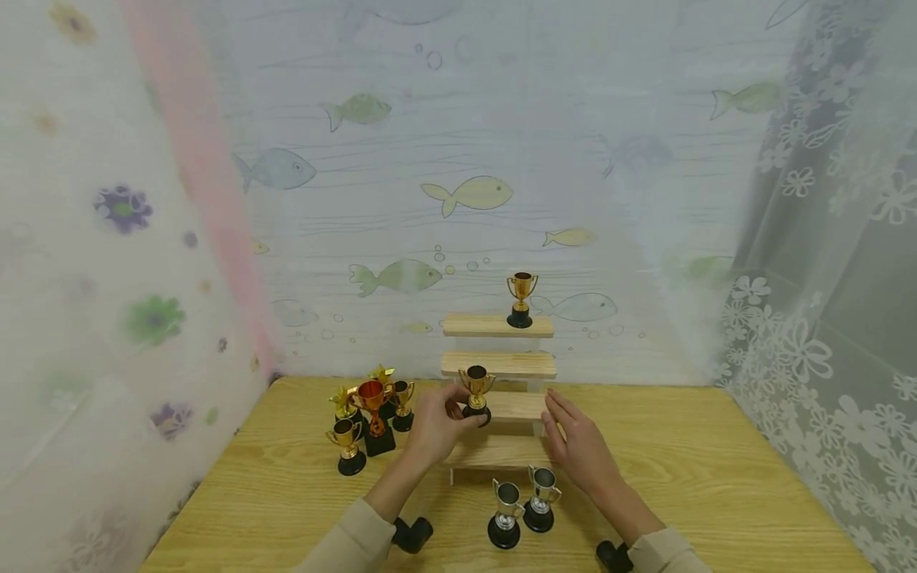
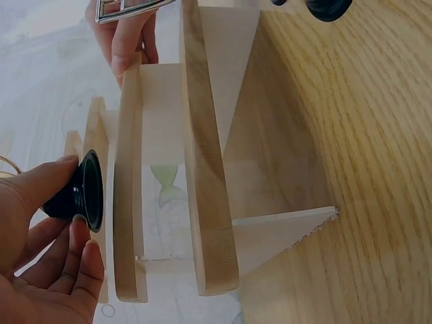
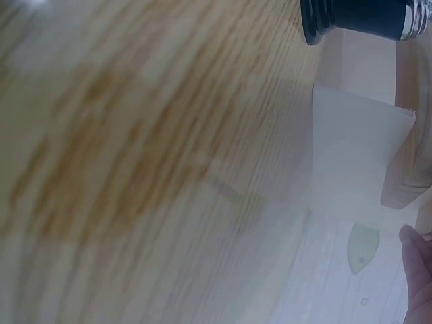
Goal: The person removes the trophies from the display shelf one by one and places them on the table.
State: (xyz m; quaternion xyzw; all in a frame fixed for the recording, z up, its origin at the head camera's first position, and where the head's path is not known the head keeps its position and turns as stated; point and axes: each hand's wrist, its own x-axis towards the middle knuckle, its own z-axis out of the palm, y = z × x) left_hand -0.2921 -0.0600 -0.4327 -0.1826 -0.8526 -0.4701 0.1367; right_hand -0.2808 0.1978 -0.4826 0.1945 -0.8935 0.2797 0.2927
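Note:
My left hand (image 1: pixel 438 422) pinches a small gold trophy cup (image 1: pixel 476 382) by its round black base (image 2: pixel 88 192). It holds the cup upright at the left end of the second step from the bottom of a wooden stepped shelf (image 1: pixel 512 406). In the left wrist view the base's hollow underside shows beside the step boards. At the right end of that same step, my right hand (image 1: pixel 582 446) rests its nearly straight fingers against the board's edge. Only the fingertips (image 3: pixel 418 263) of that hand show in the right wrist view.
Another gold cup (image 1: pixel 520 296) stands on the top step, right of centre. Two silver cups (image 1: pixel 505 509) stand on the table in front of the shelf. To the left is a cluster of several trophies, including an orange-red cup (image 1: pixel 372 402). Printed curtains hang behind and at both sides.

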